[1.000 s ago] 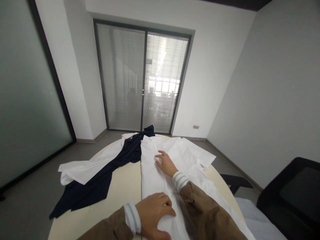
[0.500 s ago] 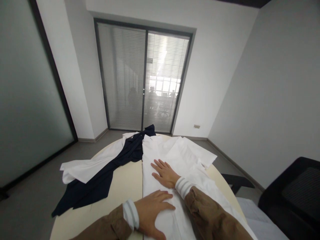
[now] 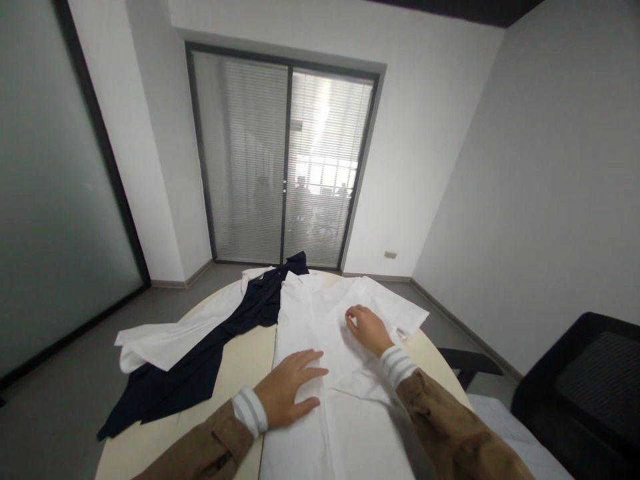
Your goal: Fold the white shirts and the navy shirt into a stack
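A white short-sleeved shirt [image 3: 305, 320] lies spread along the right part of the round table. Over its lower middle, my left hand [image 3: 287, 390] rests with fingers and thumb spread. My right hand [image 3: 369, 329] is above the chest part, near the sleeve on the right. Its fingers are loosely curled, a small gap shows between them and the thumb, and no cloth is visible in its grasp. A soft fold crosses the shirt below my right wrist.
A dark navy garment [image 3: 190, 367] and a white garment [image 3: 175, 340] lie along the table's left side. The pale tabletop [image 3: 245, 367] shows between them and the shirt. A black mesh chair [image 3: 580, 393] stands at the right, with whitish cloth [image 3: 505, 420] beside it.
My right hand has lifted from lying flat on the shirt and moved right and forward, its fingers curling. My left hand has shifted slightly forward and left.
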### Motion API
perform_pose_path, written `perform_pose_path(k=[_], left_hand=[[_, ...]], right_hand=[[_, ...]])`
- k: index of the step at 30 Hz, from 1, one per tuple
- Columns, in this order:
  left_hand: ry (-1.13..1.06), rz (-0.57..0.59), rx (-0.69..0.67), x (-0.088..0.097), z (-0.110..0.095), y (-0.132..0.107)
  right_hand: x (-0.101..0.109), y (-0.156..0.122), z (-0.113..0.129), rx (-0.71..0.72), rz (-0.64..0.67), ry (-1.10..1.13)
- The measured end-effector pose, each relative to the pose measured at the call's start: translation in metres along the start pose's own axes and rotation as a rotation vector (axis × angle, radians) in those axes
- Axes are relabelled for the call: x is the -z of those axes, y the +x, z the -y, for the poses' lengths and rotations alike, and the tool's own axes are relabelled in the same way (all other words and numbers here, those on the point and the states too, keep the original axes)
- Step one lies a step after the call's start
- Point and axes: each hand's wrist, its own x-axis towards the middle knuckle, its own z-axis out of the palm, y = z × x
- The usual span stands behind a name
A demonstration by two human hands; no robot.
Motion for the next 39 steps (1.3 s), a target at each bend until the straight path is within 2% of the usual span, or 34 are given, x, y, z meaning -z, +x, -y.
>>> perform_pose_path(k=[2,4,6,8,14,22,26,32,39], left_hand=[[0.075,0.081,0.059,-0.004,0.005,0.0],[0.103,0.193,0.103,-0.005,0.009,-0.001],[0.113,0.263,0.124,-0.004,0.01,-0.001],[0.119,0.279,0.132,-0.002,0.009,-0.001],[0.113,0.234,0.151,0.001,0.007,-0.003],[0.201,0.096,0.184,0.001,0.003,0.002],[0.25,0.111,0.192,0.001,0.002,0.007],[0.277,0.163,0.209,0.006,0.001,0.007],[0.293,0.087,0.188,0.007,0.007,0.014]], right_hand=[[0.012,0.002,-0.026,-0.219,-0.077,-0.123],[0.022,0.002,-0.048,-0.382,-0.097,-0.2],[0.029,-0.001,-0.064,-0.498,-0.04,-0.217],[0.032,-0.003,-0.073,-0.554,0.035,-0.194],[0.032,-0.006,-0.076,-0.536,0.105,-0.163],[0.022,-0.008,-0.072,-0.54,0.156,-0.175],[0.019,-0.012,-0.069,-0.526,0.194,-0.178],[0.025,-0.009,-0.072,-0.44,0.204,-0.112],[0.024,-0.004,-0.07,-0.404,0.209,0.006]])
